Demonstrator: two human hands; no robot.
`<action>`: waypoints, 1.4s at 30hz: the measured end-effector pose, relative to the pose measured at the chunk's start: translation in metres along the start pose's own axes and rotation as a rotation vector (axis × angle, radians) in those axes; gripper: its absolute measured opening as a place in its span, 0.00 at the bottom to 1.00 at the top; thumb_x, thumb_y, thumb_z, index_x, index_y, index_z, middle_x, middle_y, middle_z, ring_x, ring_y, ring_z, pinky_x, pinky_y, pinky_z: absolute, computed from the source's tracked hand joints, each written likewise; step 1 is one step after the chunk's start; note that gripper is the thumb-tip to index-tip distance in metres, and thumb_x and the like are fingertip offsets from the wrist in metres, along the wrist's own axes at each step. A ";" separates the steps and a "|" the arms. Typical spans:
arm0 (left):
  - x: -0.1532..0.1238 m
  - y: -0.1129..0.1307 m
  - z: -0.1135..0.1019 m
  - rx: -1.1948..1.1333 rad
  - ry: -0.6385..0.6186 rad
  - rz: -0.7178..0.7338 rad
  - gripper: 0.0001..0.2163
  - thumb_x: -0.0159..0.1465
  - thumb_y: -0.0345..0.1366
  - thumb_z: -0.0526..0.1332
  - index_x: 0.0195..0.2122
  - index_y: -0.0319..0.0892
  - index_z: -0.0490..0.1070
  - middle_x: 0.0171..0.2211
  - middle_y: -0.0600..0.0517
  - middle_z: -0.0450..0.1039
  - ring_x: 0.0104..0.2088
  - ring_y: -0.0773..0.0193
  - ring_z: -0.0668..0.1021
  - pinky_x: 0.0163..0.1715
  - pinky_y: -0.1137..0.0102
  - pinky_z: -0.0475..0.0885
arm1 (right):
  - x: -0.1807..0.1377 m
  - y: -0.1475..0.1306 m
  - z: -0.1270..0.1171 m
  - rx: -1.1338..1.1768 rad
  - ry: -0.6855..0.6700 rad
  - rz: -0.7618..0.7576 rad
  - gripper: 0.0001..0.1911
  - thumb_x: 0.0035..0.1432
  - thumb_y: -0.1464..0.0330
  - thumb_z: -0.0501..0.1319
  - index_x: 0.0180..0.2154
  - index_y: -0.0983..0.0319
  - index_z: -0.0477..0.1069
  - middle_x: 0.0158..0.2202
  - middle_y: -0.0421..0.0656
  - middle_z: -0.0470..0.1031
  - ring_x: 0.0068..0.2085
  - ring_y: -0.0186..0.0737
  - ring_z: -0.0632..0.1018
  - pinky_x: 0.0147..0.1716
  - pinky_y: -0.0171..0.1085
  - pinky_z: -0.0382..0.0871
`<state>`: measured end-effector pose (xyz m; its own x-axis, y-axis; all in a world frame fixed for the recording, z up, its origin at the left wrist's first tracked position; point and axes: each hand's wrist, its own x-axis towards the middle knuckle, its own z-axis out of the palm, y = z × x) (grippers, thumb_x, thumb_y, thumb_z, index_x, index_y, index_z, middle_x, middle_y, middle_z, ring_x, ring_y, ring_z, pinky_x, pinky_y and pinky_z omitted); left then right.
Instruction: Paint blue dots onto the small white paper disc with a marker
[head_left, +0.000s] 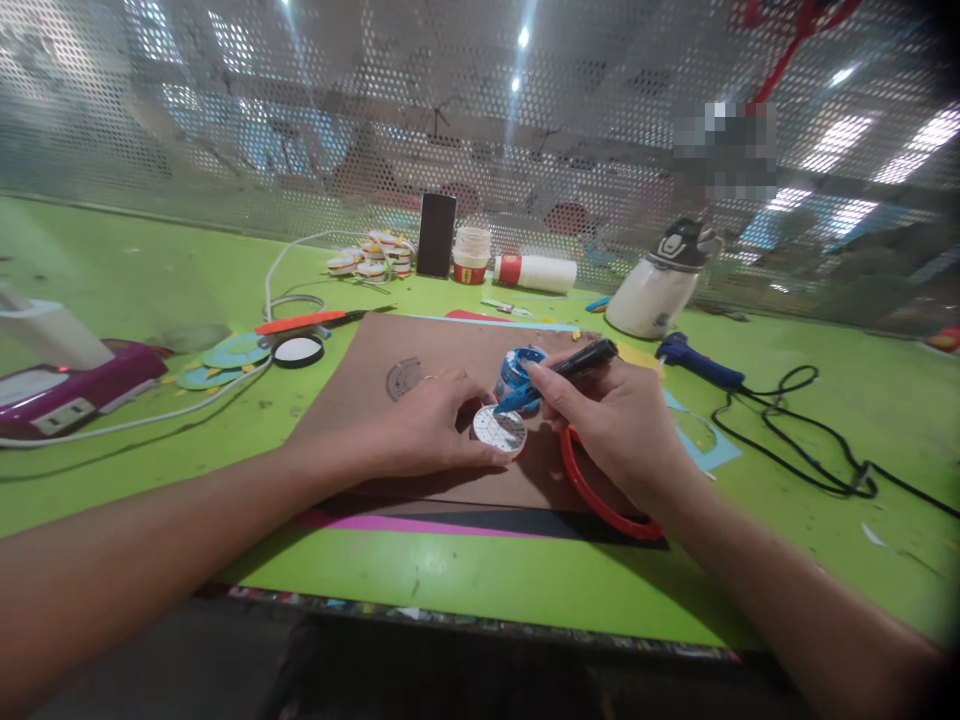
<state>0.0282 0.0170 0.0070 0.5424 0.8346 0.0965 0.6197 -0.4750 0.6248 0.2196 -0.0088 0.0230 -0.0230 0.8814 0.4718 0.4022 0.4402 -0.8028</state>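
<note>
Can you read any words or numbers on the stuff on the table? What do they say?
No words or numbers can be read here.
white disc under the left hand: fine grid-like markings, too small to read.
blue ring by the black marker in the right hand: light pattern, blurred.
white bottle: dark emblem, no legible text.

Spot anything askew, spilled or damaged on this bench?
Mild clutter only. A white bottle with a red band lies on its side near the mesh wall. Paper scraps dot the green table. The black cable sprawls in loose loops. Left hand steadies a small white disc; right hand holds a black pen. Nothing spilled.
</note>
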 end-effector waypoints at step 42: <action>-0.001 0.002 0.004 0.028 0.034 -0.047 0.21 0.52 0.53 0.68 0.38 0.43 0.74 0.33 0.52 0.76 0.32 0.58 0.75 0.29 0.67 0.64 | 0.003 -0.003 -0.003 -0.034 0.194 -0.194 0.12 0.60 0.62 0.65 0.25 0.59 0.73 0.20 0.37 0.73 0.20 0.32 0.73 0.21 0.33 0.67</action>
<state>0.0314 0.0140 0.0054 0.4934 0.8647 0.0941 0.6598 -0.4426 0.6073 0.2213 -0.0082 0.0275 0.0716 0.7305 0.6792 0.4381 0.5887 -0.6793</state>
